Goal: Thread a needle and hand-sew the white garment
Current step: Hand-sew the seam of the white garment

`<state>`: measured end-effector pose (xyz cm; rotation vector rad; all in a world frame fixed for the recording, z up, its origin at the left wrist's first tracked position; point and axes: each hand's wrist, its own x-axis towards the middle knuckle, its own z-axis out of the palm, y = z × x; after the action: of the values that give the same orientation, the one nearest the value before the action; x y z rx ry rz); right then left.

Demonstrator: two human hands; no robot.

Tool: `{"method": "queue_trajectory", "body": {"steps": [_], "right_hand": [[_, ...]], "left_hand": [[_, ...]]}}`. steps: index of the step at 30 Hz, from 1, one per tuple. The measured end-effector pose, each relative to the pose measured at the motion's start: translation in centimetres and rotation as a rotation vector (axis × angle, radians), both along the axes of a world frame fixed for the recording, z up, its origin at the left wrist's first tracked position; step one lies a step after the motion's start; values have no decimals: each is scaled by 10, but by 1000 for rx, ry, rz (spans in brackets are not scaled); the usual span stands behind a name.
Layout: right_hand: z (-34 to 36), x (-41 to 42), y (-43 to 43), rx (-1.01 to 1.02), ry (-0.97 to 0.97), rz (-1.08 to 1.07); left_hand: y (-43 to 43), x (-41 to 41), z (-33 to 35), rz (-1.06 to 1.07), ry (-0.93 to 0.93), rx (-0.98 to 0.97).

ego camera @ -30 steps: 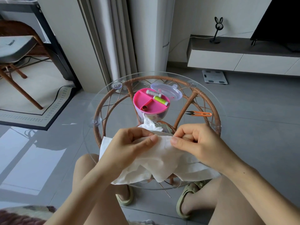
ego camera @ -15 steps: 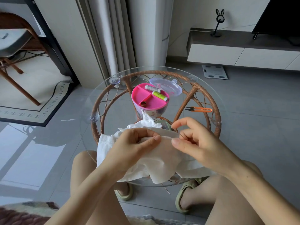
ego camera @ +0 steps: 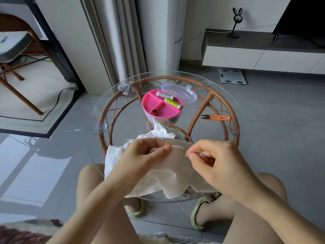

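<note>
The white garment (ego camera: 168, 171) lies bunched over the near edge of the round glass table (ego camera: 109, 103). My left hand (ego camera: 144, 155) grips a fold of it, thumb pressed on top near the seam. My right hand (ego camera: 214, 157) pinches a thin needle (ego camera: 182, 150) between thumb and forefinger; the needle's tip lies in the cloth just right of my left thumb. The thread itself is too fine to make out.
A pink sewing box (ego camera: 161, 107) with grey and lime thread spools stands at the table's middle, its clear lid (ego camera: 179, 92) behind it. Orange thread snips (ego camera: 216, 117) lie at the right. The table's rattan frame (ego camera: 233, 120) shows through the glass. My knees sit below the table edge.
My right hand has drawn away to the right from my left thumb, with the needle now showing between the two hands. The left hand keeps its hold on the cloth.
</note>
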<state>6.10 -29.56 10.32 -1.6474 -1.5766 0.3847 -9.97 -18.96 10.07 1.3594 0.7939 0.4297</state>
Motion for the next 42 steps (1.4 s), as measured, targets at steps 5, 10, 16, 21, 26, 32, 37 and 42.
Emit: {"method": "queue_trajectory", "body": {"steps": [5,10,16,21,26,32,37,42], "right_hand": [[1,0,2,-10,-8,-2],[2,0,2,-19,-1,5],[3,0,2,-18,0,-8],[3,-1,4,-26,-3,-13],[3,-2,5,-36,-45,-22],[5,-5,10,-58,-114,-34],[5,-3,10,-86,-57,-18],[7,0,7,-111,79,-5]], "left_hand": [[1,0,1,-3,-3,-5],[1,0,2,-13,-13,-29],[2,0,1,-3,-8,-27],[1,1,3,-3,7,-12],[0,2,4,-1,25,28],[-1,3,5,-18,85,164],[-2,4,6,7,100,189],[-2,3,6,19,159,267]]}}
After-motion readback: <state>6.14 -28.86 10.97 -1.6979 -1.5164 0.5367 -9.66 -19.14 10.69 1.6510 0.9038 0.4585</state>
